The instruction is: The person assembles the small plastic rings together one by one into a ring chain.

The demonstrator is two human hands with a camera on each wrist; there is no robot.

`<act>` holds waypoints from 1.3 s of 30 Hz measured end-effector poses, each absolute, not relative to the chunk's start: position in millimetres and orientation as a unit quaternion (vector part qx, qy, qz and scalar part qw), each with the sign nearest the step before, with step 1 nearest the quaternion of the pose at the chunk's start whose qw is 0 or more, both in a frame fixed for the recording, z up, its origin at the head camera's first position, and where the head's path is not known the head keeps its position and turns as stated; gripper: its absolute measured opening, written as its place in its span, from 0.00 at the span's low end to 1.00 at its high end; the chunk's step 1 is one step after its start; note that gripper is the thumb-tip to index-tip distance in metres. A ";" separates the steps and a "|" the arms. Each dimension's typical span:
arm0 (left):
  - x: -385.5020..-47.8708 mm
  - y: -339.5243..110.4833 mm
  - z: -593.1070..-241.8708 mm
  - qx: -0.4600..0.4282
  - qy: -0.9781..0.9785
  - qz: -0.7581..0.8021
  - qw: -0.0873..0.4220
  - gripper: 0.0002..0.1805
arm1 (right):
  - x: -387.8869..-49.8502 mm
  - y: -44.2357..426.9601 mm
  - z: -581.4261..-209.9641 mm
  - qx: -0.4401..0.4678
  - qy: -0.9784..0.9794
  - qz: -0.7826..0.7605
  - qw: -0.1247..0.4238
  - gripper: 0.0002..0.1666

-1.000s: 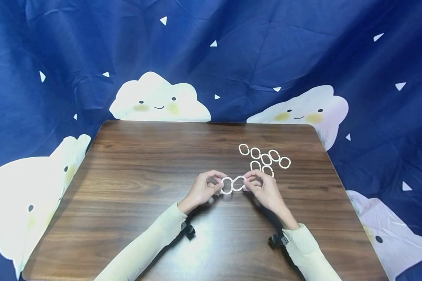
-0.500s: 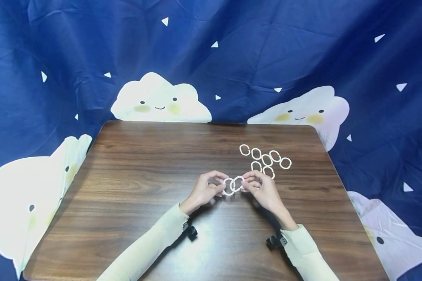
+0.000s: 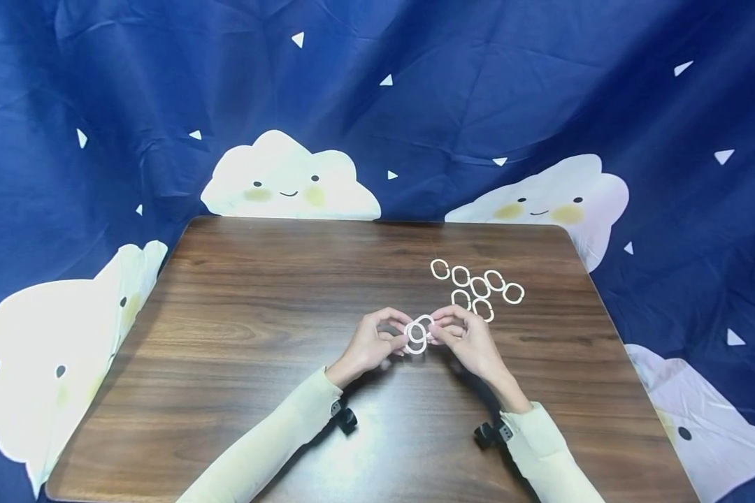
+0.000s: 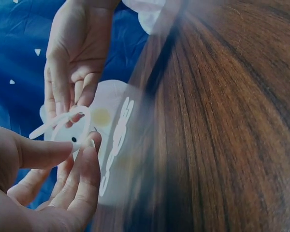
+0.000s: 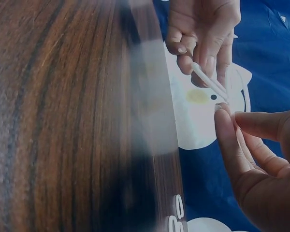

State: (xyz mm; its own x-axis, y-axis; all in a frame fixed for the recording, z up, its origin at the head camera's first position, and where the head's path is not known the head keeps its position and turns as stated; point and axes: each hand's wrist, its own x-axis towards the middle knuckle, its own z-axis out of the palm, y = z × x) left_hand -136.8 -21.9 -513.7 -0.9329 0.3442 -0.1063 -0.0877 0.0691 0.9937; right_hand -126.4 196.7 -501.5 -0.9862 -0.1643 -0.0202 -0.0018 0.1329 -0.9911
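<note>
In the head view, my left hand pinches a white plastic curtain ring between thumb and fingers. My right hand pinches a second white curtain ring from the other side. The two rings overlap over the table; whether they are linked or one only lies across the other, I cannot tell. In the left wrist view, a white ring shows between the fingertips of both hands. From the right wrist, a white ring appears edge-on by the left fingers, and the right fingertips hide part of the pair.
Several more white curtain rings lie in a loose group on the wooden table, just beyond my right hand. A blue curtain with white clouds hangs behind the table's far edge.
The two rings were side by side a second ago. My hands have drawn closer together, and the rings now overlap almost fully. Both hands keep their pinch.
</note>
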 end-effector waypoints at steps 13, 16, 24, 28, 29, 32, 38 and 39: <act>-136.0 -18.4 -514.5 0.095 0.711 0.681 0.149 0.17 | -124.5 198.1 -499.9 -0.041 0.733 -0.674 0.077 0.19; -136.2 -19.0 -514.0 0.097 0.713 0.679 0.150 0.17 | -124.2 198.0 -499.6 -0.043 0.731 -0.677 0.079 0.19; -135.0 -19.7 -512.9 0.100 0.724 0.665 0.156 0.17 | -123.2 195.9 -503.2 -0.036 0.716 -0.690 0.099 0.19; -134.8 -17.4 -509.2 0.127 0.727 0.656 0.161 0.19 | -123.1 194.9 -506.2 -0.041 0.736 -0.668 0.097 0.17; -134.6 -16.8 -508.2 0.137 0.731 0.649 0.160 0.19 | -123.2 194.7 -506.9 -0.043 0.742 -0.663 0.094 0.16; -133.7 -16.5 -506.5 0.154 0.747 0.628 0.154 0.20 | -123.8 194.5 -508.7 -0.053 0.751 -0.652 0.085 0.15; -132.7 -21.1 -511.2 0.156 0.781 0.589 0.138 0.18 | -124.7 196.7 -507.4 -0.056 0.746 -0.659 0.078 0.18; -132.7 -22.1 -512.3 0.159 0.785 0.582 0.136 0.17 | -124.6 197.3 -506.5 -0.058 0.746 -0.658 0.077 0.18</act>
